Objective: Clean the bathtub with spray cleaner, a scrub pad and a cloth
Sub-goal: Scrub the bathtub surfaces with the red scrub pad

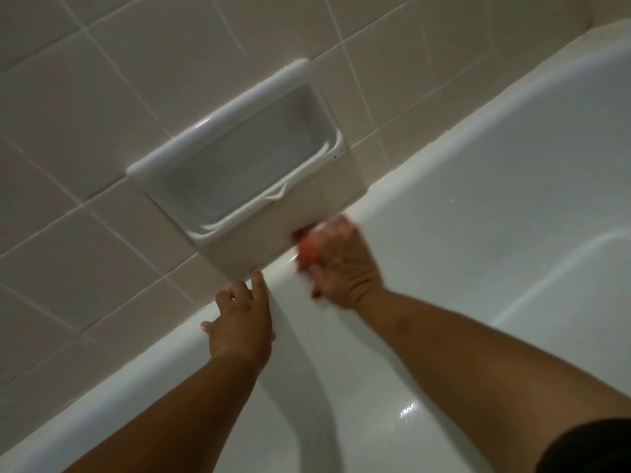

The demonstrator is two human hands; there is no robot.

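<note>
BATHROOM: A person reaches over a white bathtub (478, 233), both bare forearms stretched to its far rim where it meets the tiled wall (102, 97). The right grip (345, 268) is clenched round a red scrub pad (307, 254), fingers curled over it and pressing it on the rim right at the seam with the wall. Pad and fingertips are blurred, so the pad's shape cannot be made out. Only its red edge shows, poking out on the wall side of the right grip.

The left grip (240, 322) lies released, grasping nothing, palm down on the rim just beside the right grip and nearer the camera. Its forefinger is stretched towards the lowest wall tile and its thumb is out to the side; the other fingers look loosely bent.

Beyond both grips, set into the wall, is a white ceramic soap dish (252, 158) with a rounded bar (218, 121) across its upper edge. Its lower lip sits close above the pad. To the right of the right grip the tub's glossy inner side falls away to the basin floor, and a glint of light shows on the curve near the right forearm. A dark sleeve (587, 448) fills the bottom right corner.
</note>
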